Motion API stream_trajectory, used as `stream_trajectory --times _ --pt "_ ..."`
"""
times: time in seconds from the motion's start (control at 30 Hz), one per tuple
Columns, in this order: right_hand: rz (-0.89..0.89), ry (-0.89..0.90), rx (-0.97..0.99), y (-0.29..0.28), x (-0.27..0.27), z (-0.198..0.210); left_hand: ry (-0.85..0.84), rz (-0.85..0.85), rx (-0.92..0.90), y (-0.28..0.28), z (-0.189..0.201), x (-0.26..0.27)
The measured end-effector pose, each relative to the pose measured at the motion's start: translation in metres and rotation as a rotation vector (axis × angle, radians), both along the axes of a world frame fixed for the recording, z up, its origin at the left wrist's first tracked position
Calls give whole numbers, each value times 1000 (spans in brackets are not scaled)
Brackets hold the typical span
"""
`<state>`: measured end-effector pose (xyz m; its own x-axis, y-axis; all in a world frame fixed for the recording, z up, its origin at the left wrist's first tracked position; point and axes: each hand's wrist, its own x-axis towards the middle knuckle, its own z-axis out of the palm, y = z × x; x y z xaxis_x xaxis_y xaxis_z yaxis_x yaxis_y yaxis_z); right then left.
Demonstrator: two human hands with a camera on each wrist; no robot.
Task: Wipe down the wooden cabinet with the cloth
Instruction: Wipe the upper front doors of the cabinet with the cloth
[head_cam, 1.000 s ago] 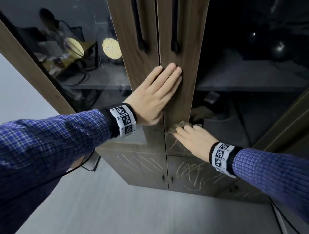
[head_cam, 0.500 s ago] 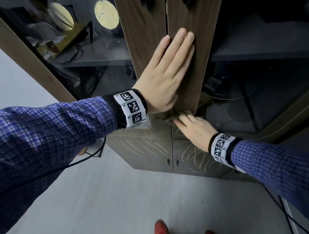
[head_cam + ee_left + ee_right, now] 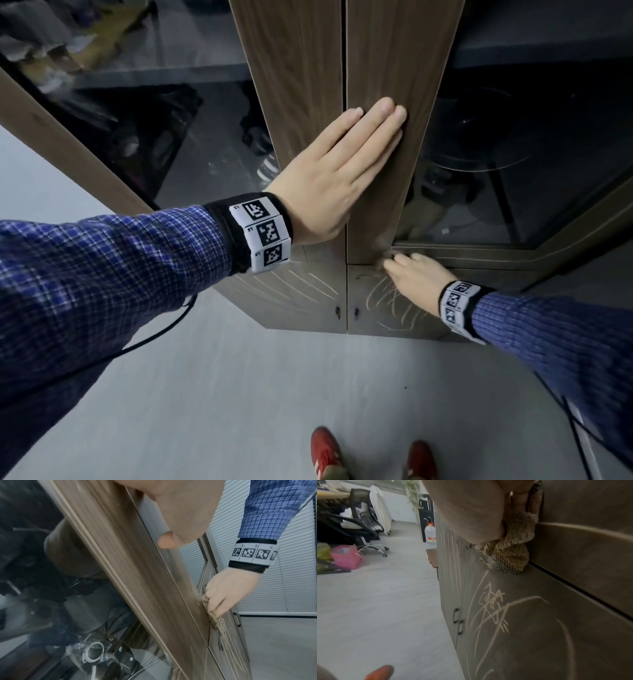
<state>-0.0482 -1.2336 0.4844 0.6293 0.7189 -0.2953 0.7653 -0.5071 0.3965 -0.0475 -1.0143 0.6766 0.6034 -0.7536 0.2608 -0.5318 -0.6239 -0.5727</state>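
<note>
The wooden cabinet (image 3: 387,61) has two tall doors with glass panes above two lower doors (image 3: 308,308) covered in pale chalk scribbles (image 3: 494,608). My left hand (image 3: 342,168) lies flat with straight fingers across the seam of the upper doors. My right hand (image 3: 414,277) presses a crumpled tan cloth (image 3: 510,547) with a checked edge against the bottom corner of the right upper door, just above the scribbles. The cloth (image 3: 208,609) is bunched under the right hand's (image 3: 228,589) curled fingers, and only its edge shows in the head view.
Pale grey floor (image 3: 239,394) runs in front of the cabinet, with my red shoes (image 3: 325,452) on it. A black cable (image 3: 161,335) hangs by my left arm. Farther off stand an office chair (image 3: 361,524), a pink bag (image 3: 346,557) and a plastic bottle (image 3: 430,534).
My right hand and the cloth have slid down the right upper door to its bottom corner. The head view has tilted down, bringing my shoes into sight. My left hand stays flat.
</note>
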Motion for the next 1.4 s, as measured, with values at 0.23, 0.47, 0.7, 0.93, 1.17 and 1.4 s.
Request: stream_trajectory --times 0.23,0.47,0.7,0.93,1.17,1.4 --pt "32 -88 171 35 3 15 -35 6 2 -3 -4 1" --pt "11 -72 174 9 3 13 -29 28 9 -4 -4 -1" --pt "-137 -34 -18 -74 -8 22 -28 60 33 -5 -4 -2" --pt "16 -133 398 38 0 17 26 149 -53 -29 -7 -17" --pt "-66 -108 267 -63 1 11 119 -92 190 -64 -26 -12" --pt "-382 -30 409 -140 -21 18 339 -31 535 -103 -61 -13"
